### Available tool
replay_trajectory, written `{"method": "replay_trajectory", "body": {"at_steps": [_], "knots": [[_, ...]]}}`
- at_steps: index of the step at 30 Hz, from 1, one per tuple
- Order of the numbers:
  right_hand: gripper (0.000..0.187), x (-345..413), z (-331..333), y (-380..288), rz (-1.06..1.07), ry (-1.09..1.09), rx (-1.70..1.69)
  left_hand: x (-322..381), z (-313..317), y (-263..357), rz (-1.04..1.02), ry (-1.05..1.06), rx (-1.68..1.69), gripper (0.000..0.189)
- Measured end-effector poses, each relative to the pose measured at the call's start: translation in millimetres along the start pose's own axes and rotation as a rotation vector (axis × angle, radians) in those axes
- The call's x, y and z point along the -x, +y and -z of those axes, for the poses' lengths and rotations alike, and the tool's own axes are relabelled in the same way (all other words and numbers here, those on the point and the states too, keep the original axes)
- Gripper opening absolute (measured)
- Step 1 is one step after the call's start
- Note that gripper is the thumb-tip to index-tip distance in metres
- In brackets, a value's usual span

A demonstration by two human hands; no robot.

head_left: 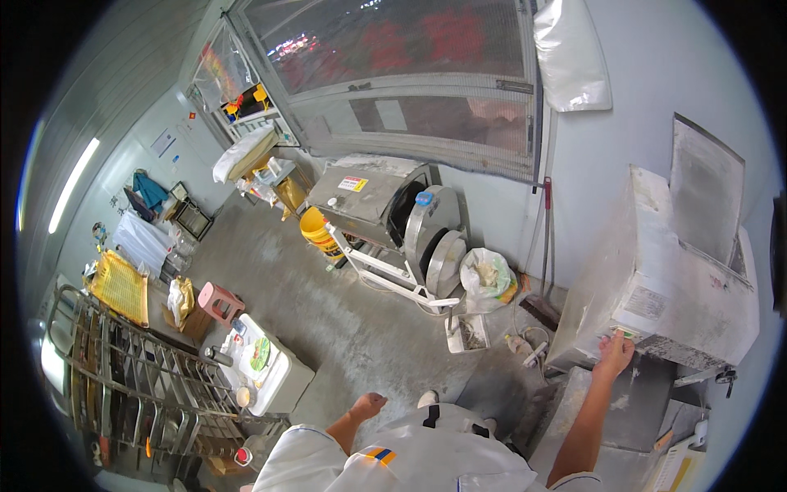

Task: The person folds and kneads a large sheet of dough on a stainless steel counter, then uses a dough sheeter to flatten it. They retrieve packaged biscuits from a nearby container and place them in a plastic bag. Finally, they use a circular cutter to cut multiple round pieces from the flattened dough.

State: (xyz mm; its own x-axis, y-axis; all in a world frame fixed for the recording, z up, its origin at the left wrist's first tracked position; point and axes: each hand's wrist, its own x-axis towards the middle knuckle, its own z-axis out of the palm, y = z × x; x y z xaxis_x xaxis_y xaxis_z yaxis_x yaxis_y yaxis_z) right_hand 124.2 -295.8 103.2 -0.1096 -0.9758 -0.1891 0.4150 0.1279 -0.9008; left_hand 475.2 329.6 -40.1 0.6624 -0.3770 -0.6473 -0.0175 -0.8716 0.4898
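Note:
My right hand reaches out to the right, its fingers touching the green switch on the low side of a flour-dusted metal machine. The machine's lid stands raised against the wall. Whether the fingers pinch or press the switch is too small to tell. My left hand hangs in front of my white clothing, fingers curled, with nothing visible in it. Beyond it, across the floor, stands a large metal machine on a white frame, with a blue timer on its round end.
A dustpan, a plastic bag and a broom lie or stand along the wall. At the left are a white box, a pink stool and a metal rack. A yellow bucket stands beside the far machine.

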Motion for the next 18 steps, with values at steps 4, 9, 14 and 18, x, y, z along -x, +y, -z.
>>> {"method": "replay_trajectory", "body": {"at_steps": [4,9,14,18], "knots": [[0.028,0,27,7,0.000,-0.057,0.011,-11,15,-8,0.005,-0.036,-0.067,0.054],[0.014,40,100,65,-0.161,-0.028,0.295,-45,52,-38,-0.101,0.053,-0.032,0.054],[0.023,167,112,178,-0.516,0.054,0.573,-73,108,-126,-0.016,0.150,0.137,0.052],[0.020,253,10,242,-0.801,-0.244,0.947,-65,169,-224,0.215,0.066,0.156,0.055]]}}
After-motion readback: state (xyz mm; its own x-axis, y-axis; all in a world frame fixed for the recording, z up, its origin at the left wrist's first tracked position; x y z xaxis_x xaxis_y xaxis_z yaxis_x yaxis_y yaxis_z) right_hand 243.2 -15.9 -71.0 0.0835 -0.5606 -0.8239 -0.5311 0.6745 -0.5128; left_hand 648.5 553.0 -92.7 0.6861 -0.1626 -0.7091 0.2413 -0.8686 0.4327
